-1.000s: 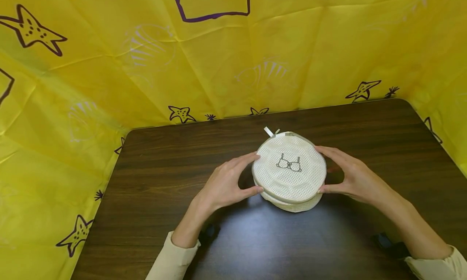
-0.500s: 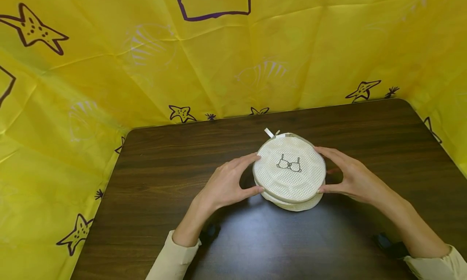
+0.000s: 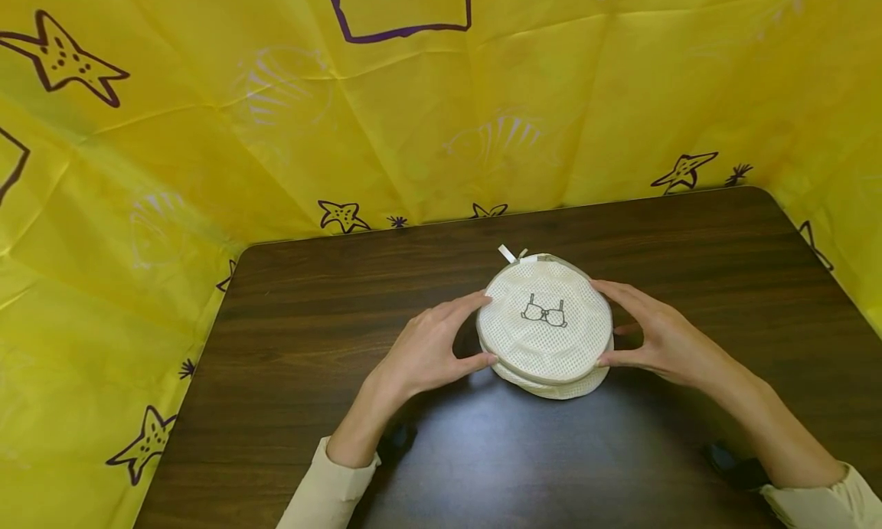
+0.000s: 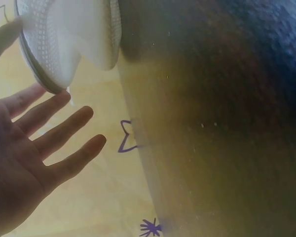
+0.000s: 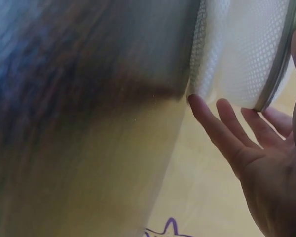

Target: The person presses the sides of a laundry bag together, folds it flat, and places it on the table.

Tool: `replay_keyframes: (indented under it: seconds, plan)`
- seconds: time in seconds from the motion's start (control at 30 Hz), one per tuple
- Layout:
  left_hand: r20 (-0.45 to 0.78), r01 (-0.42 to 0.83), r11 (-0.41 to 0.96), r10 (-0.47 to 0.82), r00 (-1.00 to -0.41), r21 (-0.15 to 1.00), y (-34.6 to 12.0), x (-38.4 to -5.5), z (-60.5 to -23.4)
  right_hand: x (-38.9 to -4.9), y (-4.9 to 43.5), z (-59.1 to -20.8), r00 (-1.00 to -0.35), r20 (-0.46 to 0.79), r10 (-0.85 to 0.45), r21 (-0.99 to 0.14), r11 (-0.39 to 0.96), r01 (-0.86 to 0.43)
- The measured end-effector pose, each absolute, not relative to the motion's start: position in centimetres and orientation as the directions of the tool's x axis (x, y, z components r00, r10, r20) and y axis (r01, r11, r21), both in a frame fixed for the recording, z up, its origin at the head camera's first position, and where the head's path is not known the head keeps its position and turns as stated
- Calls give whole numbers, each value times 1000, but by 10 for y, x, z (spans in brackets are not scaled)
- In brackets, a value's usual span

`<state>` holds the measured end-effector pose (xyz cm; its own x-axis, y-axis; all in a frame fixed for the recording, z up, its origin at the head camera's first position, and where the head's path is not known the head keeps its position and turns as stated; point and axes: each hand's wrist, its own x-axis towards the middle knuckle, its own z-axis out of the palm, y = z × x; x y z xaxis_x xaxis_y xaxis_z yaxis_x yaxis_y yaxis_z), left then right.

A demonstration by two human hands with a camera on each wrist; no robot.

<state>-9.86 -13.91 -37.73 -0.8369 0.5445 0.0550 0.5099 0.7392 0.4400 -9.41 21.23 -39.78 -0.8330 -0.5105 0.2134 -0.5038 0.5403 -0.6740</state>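
Observation:
A round white mesh laundry bag (image 3: 544,341) with a grey zipped rim and a printed bra outline sits on the dark table, its lower part bulging out below the rim. My left hand (image 3: 430,345) touches the left side of the rim with thumb and fingertips. Across from it, my right hand (image 3: 654,334) touches the right side with thumb and fingers spread. In the left wrist view, the left hand's fingers (image 4: 64,138) are splayed and fairly straight. In the right wrist view, fingertips of the right hand (image 5: 271,173) touch the bag's rim and lower edge.
The dark wood-grain table (image 3: 331,307) reaches back to a yellow printed cloth (image 3: 413,131) hanging behind it and at both sides. A white tag (image 3: 507,253) and a zip pull stick out at the bag's back left.
Hands and bag are almost still. The right fingertips and the bag's top have shifted very slightly toward the left and front; the left hand has barely moved.

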Motion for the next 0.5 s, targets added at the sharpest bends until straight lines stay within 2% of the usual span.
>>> replay_keyframes:
  seconds: [0.5]
  plan:
    - [33,511,747,551,-834,425,-137,-100,-380,-94,211,-397,-841,182,-510,-741,491,-458]
